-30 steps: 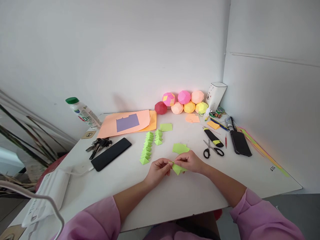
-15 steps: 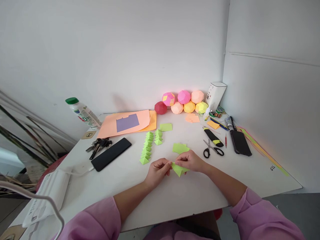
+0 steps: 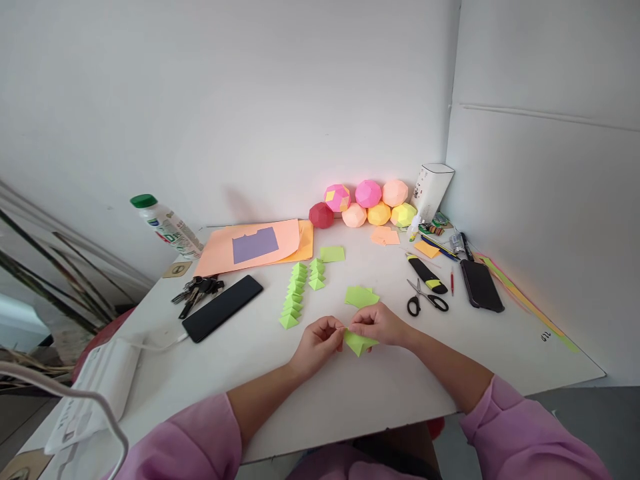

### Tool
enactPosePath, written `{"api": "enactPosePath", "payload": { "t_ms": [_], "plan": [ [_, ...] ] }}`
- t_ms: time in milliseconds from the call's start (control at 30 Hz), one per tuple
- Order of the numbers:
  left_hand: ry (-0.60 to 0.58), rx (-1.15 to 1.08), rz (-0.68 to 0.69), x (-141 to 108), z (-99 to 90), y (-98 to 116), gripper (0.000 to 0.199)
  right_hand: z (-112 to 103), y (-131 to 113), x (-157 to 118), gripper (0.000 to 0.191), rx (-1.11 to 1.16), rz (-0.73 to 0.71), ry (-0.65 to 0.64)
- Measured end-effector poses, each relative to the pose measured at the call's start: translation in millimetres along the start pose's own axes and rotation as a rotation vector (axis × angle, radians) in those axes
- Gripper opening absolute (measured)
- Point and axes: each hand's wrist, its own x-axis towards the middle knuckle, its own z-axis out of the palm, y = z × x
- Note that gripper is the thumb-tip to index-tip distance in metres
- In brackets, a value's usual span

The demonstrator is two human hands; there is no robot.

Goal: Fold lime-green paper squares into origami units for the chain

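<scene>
A small folded piece of lime-green paper (image 3: 359, 343) is between my hands, its pointed part facing me. My right hand (image 3: 380, 324) pinches its upper edge between thumb and fingers. At the paper's left corner, my left hand (image 3: 319, 343) has thumb and forefinger pressed together on it. Just beyond my hands lie flat green paper pieces (image 3: 361, 296). To the left, folded green paper units (image 3: 295, 293) stand in a long stacked row, with a shorter row (image 3: 317, 274) beside it. A single green sheet (image 3: 333, 254) lies behind them.
Scissors (image 3: 420, 298), a utility knife (image 3: 426, 273) and a phone (image 3: 481, 285) lie on the right. Faceted paper balls (image 3: 369, 193) are piled by the wall. On the left are a black power bank or phone (image 3: 223, 309), keys (image 3: 199, 292), coloured sheets (image 3: 215, 250) and a bottle (image 3: 170, 230).
Both hands stay almost in place. The folded green paper has shifted very slightly toward me, and the left fingertips have moved a little at its corner.
</scene>
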Motion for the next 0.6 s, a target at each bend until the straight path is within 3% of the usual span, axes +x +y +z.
{"api": "enactPosePath", "payload": {
  "t_ms": [267,467,600],
  "plan": [
    [-0.021,0.031,-0.035,0.1,1.4,1.8,0.028,2.7,3.9,0.2,0.029,-0.095,-0.059,0.047],
    [0.09,-0.059,-0.01,1.1,1.2,3.7,0.03,1.6,3.0,2.1,0.022,-0.115,-0.133,0.109],
    [0.066,-0.072,-0.023,2.4,-0.8,0.8,0.029,2.2,3.1,3.5,0.018,-0.137,-0.157,0.13]
  ]
}}
